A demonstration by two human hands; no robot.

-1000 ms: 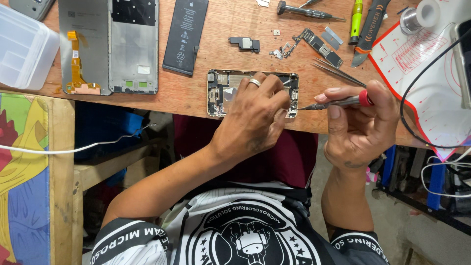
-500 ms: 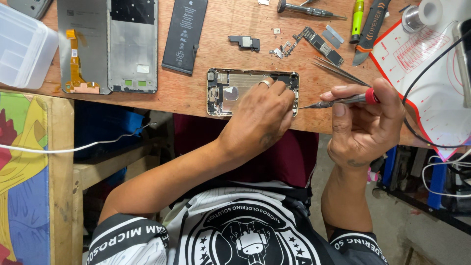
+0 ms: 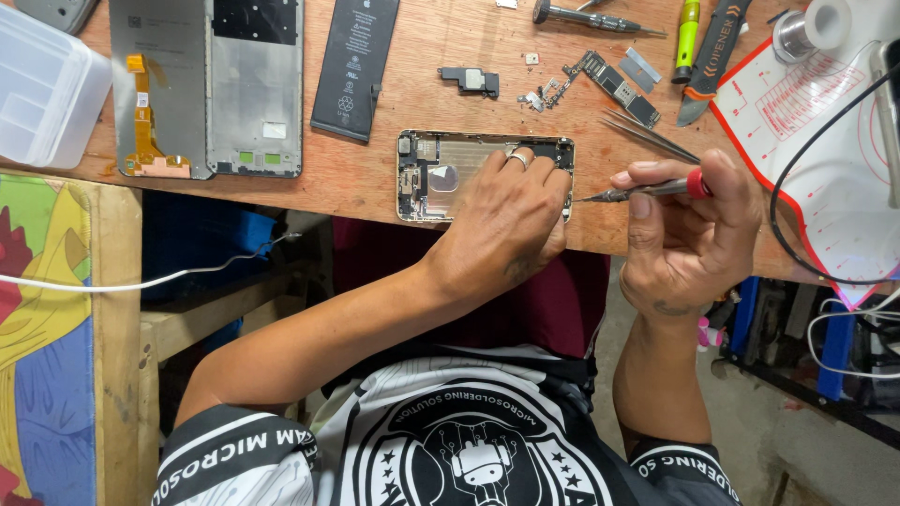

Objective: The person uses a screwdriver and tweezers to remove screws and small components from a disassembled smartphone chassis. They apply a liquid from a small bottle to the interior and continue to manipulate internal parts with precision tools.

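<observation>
On the desk's near edge lay the opened phone [image 3: 459, 174], pinned flat by left hand [image 3: 511, 220]'s spread fingers; right hand [image 3: 689, 225] pinched a screwdriver [image 3: 647, 189], tip seemingly at its right end, wanting steady, square pressure.

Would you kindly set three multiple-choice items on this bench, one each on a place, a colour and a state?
1. Where does the left hand rest?
A. on the opened phone housing
B. on the black battery
C. on the clear plastic box

2. What colour is the band on the small screwdriver in the right hand?
A. blue
B. red
C. white

3. How is the phone housing?
A. closed
B. open, insides bare
C. wrapped

Answers: 1 A, the fingers lie across it; 2 B, a red ring shows by the thumb; 3 B, its bare insides show.
</observation>
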